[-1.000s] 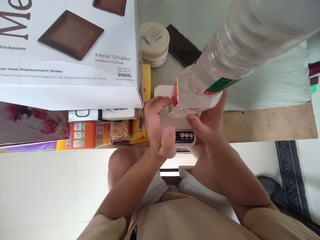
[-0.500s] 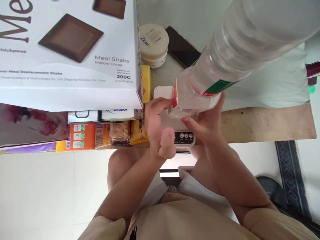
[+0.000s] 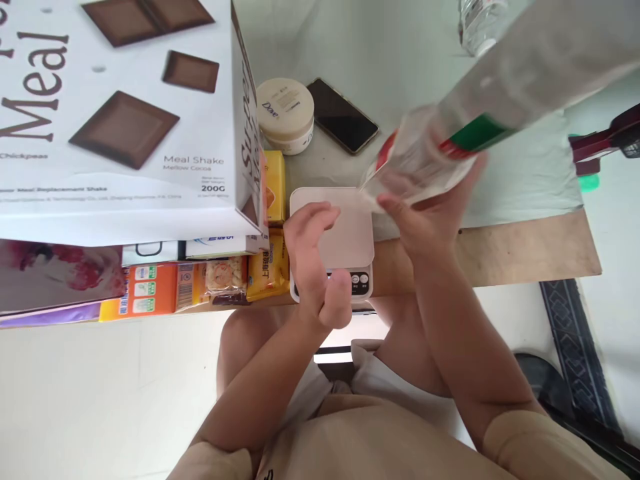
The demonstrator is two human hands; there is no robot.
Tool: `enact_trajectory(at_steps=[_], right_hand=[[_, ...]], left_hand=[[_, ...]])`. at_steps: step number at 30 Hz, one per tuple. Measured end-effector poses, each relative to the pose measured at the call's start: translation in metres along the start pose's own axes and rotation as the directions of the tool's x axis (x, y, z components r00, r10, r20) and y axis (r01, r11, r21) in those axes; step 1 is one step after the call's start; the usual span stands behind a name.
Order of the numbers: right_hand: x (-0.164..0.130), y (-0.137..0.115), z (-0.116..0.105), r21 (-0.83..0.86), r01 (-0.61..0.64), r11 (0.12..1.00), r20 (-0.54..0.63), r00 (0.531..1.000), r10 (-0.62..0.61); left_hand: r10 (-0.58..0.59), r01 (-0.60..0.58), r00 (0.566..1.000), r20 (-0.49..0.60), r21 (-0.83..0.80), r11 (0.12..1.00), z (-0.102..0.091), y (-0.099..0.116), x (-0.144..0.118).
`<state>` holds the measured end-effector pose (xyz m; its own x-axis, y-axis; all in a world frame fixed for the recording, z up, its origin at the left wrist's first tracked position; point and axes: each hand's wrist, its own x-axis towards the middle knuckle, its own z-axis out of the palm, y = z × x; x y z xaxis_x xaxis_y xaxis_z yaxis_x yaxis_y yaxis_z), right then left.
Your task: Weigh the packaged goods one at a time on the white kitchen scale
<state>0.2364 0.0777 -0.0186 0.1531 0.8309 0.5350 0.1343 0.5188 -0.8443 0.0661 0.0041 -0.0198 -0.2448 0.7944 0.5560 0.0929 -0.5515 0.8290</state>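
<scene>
While the right hand [image 3: 430,227] grips one clear plastic water bottle [image 3: 480,107] near its base, fingers wrapped around the underside, the bottle lies tilted, its base low over the far right corner of the kitchen scale [image 3: 340,237] and its body rising toward the upper right. Bottle blurred; a red-and-green label band shows near the held end. Cannot tell whether the base touches the scale.

Left hand [image 3: 313,263]: empty, fingers loosely curled, fingertips resting on or just above the scale platform; contact not certain. Thumb lies over the scale's front button strip.

One scale, white, at the near edge of the worktop [image 3: 525,250], directly ahead of the person.

Left of the scale, counted:
- one large white Meal Shake box [image 3: 125,133], printed with brown chocolate squares, on top of a stack;
- one yellow packet [image 3: 275,187] touching the scale's left side;
- a row of snack packets [image 3: 200,280] along the near edge beneath the box, number not clear.

Beyond the scale, toward the far edge: one round Dove cream jar [image 3: 286,115], lid on, and just beside it one dark smartphone [image 3: 343,125], face up. A second clear bottle [image 3: 475,23] shows partly at the far right.
</scene>
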Motion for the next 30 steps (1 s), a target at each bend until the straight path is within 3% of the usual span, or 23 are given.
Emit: enact_trajectory(at_steps=[2,5,8,12,17,23,27,30], right_hand=[[0.024,0.009,-0.017,-0.013,0.087,0.996,-0.146,0.985,-0.088],[0.05,0.025,-0.045,-0.079,0.07,0.994,-0.276,0.957,-0.089],[0.058,0.041,-0.072,-0.163,0.033,0.986,-0.381,0.92,-0.094],[0.055,0.053,-0.091,-0.267,-0.029,0.963,-0.445,0.89,-0.097],[0.053,0.047,-0.094,-0.288,-0.143,0.947,-0.504,0.864,-0.022],[0.05,0.032,-0.092,-0.308,-0.272,0.911,-0.481,0.871,0.098],[0.047,0.028,-0.088,-0.259,-0.353,0.899,-0.488,0.851,0.194],[0.042,0.023,-0.086,-0.281,-0.3,0.912,-0.493,0.86,0.131]], left_hand=[[0.004,-0.004,1.0,0.019,0.017,1.0,0.002,-0.003,-0.003],[0.041,-0.041,0.998,0.039,0.012,0.999,0.011,-0.005,-0.002],[0.084,-0.081,0.995,0.062,-0.037,0.996,0.025,-0.002,0.006],[0.053,-0.041,0.99,0.13,-0.091,0.995,0.037,0.008,0.014],[-0.034,0.065,0.981,0.192,-0.157,0.985,0.045,0.012,0.013],[-0.034,0.061,0.984,0.177,-0.153,0.986,0.049,0.006,0.012],[-0.045,0.072,0.984,0.173,-0.154,0.985,0.048,0.006,0.013],[-0.011,0.032,0.993,0.115,-0.184,0.982,0.043,0.024,0.018]])
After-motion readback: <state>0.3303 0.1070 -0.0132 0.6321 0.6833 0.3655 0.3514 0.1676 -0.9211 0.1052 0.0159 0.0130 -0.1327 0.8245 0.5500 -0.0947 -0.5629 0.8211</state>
